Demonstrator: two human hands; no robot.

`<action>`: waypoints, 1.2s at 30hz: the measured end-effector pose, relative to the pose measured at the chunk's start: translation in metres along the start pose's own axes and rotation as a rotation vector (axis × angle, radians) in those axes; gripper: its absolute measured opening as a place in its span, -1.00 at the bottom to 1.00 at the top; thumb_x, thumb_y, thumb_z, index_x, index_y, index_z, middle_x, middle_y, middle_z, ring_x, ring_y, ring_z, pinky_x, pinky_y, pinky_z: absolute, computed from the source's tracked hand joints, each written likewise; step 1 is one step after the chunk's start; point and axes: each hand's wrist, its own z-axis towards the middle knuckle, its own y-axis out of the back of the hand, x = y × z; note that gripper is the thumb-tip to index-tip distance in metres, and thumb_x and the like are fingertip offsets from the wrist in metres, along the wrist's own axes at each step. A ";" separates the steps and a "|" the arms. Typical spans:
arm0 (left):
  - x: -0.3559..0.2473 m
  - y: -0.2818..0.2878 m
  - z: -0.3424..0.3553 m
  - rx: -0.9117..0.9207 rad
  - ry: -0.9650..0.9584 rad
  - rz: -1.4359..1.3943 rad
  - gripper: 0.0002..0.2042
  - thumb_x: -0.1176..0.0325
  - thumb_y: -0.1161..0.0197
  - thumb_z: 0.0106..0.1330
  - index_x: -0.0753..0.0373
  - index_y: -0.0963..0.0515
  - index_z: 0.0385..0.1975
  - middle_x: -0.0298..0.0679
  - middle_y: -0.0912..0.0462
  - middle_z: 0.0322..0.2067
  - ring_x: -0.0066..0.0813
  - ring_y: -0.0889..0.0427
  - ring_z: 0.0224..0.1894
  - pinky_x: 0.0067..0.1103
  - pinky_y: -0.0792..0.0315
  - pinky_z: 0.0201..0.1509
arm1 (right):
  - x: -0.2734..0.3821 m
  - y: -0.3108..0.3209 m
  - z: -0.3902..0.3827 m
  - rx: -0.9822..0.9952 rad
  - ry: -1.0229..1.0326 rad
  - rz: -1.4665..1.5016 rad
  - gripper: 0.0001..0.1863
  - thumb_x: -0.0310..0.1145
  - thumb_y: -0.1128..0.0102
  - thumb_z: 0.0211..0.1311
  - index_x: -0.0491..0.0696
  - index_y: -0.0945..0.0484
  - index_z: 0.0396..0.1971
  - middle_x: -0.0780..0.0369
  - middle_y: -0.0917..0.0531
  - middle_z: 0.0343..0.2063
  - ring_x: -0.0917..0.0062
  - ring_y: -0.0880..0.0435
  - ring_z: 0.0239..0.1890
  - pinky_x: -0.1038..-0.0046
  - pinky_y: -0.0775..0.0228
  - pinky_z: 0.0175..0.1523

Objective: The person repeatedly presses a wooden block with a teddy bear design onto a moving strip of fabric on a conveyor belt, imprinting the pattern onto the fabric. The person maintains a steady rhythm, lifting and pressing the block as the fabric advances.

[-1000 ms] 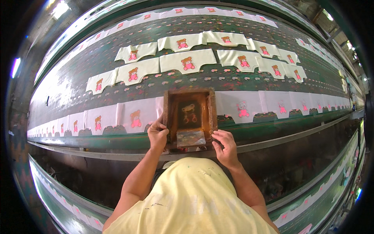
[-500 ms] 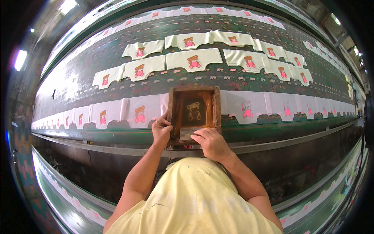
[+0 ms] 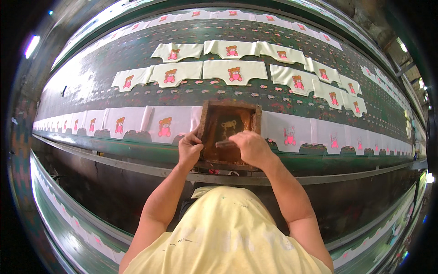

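A wooden screen-printing frame (image 3: 258, 121) lies over the row of white cloth pieces at the table's near edge. Its brownish mesh carries a pale bear outline, partly covered by my right hand. My left hand (image 3: 189, 148) is closed on the frame's left side, near the lower corner. Inside the frame, my right hand (image 3: 251, 147) grips a small squeegee (image 3: 224, 144), whose blade rests low on the mesh, just below the bear's head. To the left is a cloth piece with a brown and pink bear (image 3: 164, 127); to the right, one bear print (image 3: 290, 136) shows pink parts without brown.
The long dark green table (image 3: 105, 98) runs left to right, with a metal rail (image 3: 137, 170) along its near side. Farther back lie two rows of cream cloth pieces (image 3: 235, 73) with bears. Another table (image 3: 68, 219) with printed pieces stands behind me at lower left.
My right hand has moved away from me, from the frame's near end up over the mesh, bringing the squeegee with it. My left hand keeps its hold. The view has shifted slightly.
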 end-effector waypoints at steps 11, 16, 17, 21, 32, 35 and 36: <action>0.012 0.001 0.002 -0.028 -0.042 0.096 -0.83 0.77 -0.28 0.09 0.34 -0.54 -0.44 0.16 -0.63 0.51 -0.27 -0.65 0.45 -0.45 -0.45 0.48 | -0.061 -0.008 0.071 -0.108 -0.108 -0.077 -0.53 -0.67 -0.12 0.27 -0.10 -0.83 0.11 0.07 -0.86 -0.04 0.08 -0.79 0.13 0.08 -0.63 0.34; 0.011 0.001 -0.001 -0.046 -0.071 0.141 -0.84 0.75 -0.31 0.09 0.33 -0.55 -0.43 0.10 -0.67 0.49 -0.25 -0.71 0.38 -0.45 -0.49 0.44 | -0.043 -0.011 0.062 -0.074 -0.071 -0.142 -0.54 -0.62 -0.19 0.30 -0.03 -0.84 0.13 0.08 -0.82 -0.07 0.09 -0.77 0.06 0.08 -0.62 0.32; 0.011 0.001 -0.001 -0.043 -0.085 0.144 -0.84 0.75 -0.31 0.09 0.33 -0.55 -0.43 0.09 -0.68 0.49 -0.24 -0.71 0.38 -0.45 -0.49 0.45 | -0.037 -0.012 0.056 -0.069 -0.062 -0.153 -0.54 -0.62 -0.20 0.30 -0.02 -0.84 0.13 0.09 -0.81 -0.09 0.10 -0.77 0.04 0.08 -0.62 0.29; 0.011 0.006 -0.004 0.011 -0.101 0.192 -0.81 0.78 -0.26 0.11 0.32 -0.53 -0.39 0.18 -0.59 0.54 -0.21 -0.60 0.53 -0.43 -0.37 0.56 | -0.008 -0.018 0.032 -0.038 -0.062 -0.182 -0.51 -0.62 -0.20 0.28 -0.02 -0.83 0.17 0.12 -0.79 -0.08 0.12 -0.75 0.02 0.10 -0.61 0.23; -0.001 0.002 -0.005 0.003 -0.168 0.327 -0.82 0.72 -0.32 0.09 0.28 -0.58 -0.38 0.01 -0.63 0.54 0.00 -0.64 0.41 -0.29 -0.44 0.51 | 0.062 -0.031 -0.021 0.014 -0.111 -0.156 -0.49 -0.60 -0.23 0.29 -0.01 -0.81 0.22 0.12 -0.77 0.03 0.13 -0.73 0.08 0.09 -0.59 0.29; 0.000 0.002 -0.004 0.016 -0.158 0.297 -0.82 0.72 -0.32 0.10 0.28 -0.59 -0.38 0.03 -0.64 0.53 0.02 -0.63 0.42 -0.26 -0.44 0.51 | 0.067 -0.032 -0.029 0.038 -0.122 -0.149 -0.51 -0.53 -0.32 0.32 0.00 -0.80 0.24 0.12 -0.75 0.07 0.14 -0.70 0.13 0.09 -0.58 0.31; 0.000 0.002 -0.004 0.017 -0.166 0.296 -0.82 0.72 -0.32 0.09 0.28 -0.59 -0.38 0.03 -0.64 0.53 0.02 -0.63 0.41 -0.26 -0.44 0.51 | 0.070 -0.032 -0.031 0.051 -0.126 -0.148 -0.52 -0.50 -0.36 0.33 0.00 -0.80 0.25 0.12 -0.74 0.09 0.14 -0.69 0.15 0.09 -0.57 0.33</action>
